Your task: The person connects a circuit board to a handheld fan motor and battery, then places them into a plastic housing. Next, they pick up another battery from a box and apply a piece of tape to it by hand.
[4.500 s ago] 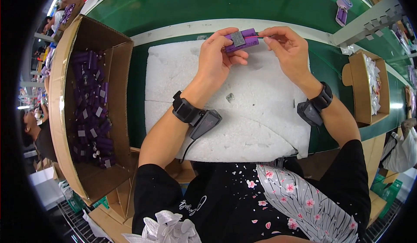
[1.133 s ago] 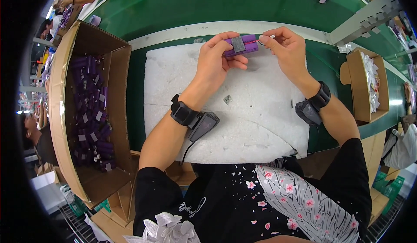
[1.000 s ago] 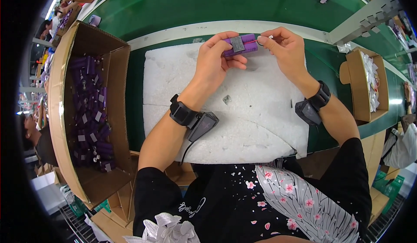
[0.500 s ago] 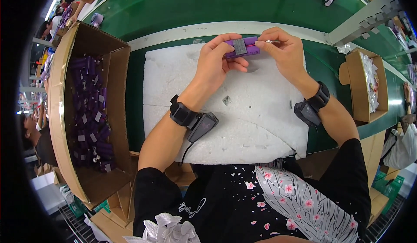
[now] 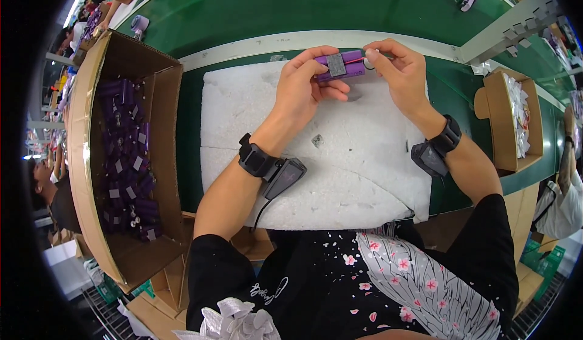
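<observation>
Looks bright and even over the white foam board [image 5: 303,182], with only a soft, pale shadow near the fingertips of the left hand [image 5: 303,78]. Dims inside the cardboard box [image 5: 165,103]. Glares white on the green table [image 5: 461,106] at far right and in a streak at upper left. Bends straight edges toward the rim, blackens at the corners. Reads crisp centrally, smeared in the far background.

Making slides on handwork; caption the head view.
Left hand holds a purple battery pack while the right hand pinches its wires over a white foam board.
</observation>
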A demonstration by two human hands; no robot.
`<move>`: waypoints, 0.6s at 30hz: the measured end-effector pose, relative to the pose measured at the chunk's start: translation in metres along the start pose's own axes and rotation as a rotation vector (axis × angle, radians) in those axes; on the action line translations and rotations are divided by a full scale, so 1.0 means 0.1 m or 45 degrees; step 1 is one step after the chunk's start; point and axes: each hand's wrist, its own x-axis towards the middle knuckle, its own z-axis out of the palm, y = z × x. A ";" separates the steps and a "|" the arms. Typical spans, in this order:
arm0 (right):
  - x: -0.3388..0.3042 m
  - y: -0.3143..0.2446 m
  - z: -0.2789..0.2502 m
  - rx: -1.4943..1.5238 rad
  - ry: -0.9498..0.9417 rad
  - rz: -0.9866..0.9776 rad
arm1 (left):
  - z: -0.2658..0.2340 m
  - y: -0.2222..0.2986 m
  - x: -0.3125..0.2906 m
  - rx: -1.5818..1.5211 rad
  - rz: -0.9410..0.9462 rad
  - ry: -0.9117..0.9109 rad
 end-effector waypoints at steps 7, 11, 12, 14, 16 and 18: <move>0.03 0.03 0.04 0.121 0.101 -0.050 | -0.01 0.01 0.00 0.002 0.008 0.051; 0.04 0.01 0.05 0.106 0.112 -0.015 | 0.00 0.03 0.00 -0.017 0.040 0.076; 0.03 0.01 0.04 0.106 0.112 -0.015 | 0.00 0.03 0.00 -0.017 0.039 0.076; 0.03 0.02 0.03 0.078 0.070 0.008 | -0.02 0.02 0.01 -0.038 0.036 0.095; 0.04 0.04 0.01 0.063 0.050 0.019 | -0.03 0.02 0.02 -0.049 0.034 0.104; 0.05 0.06 0.00 0.050 0.049 0.004 | -0.03 0.02 0.02 -0.042 0.036 0.090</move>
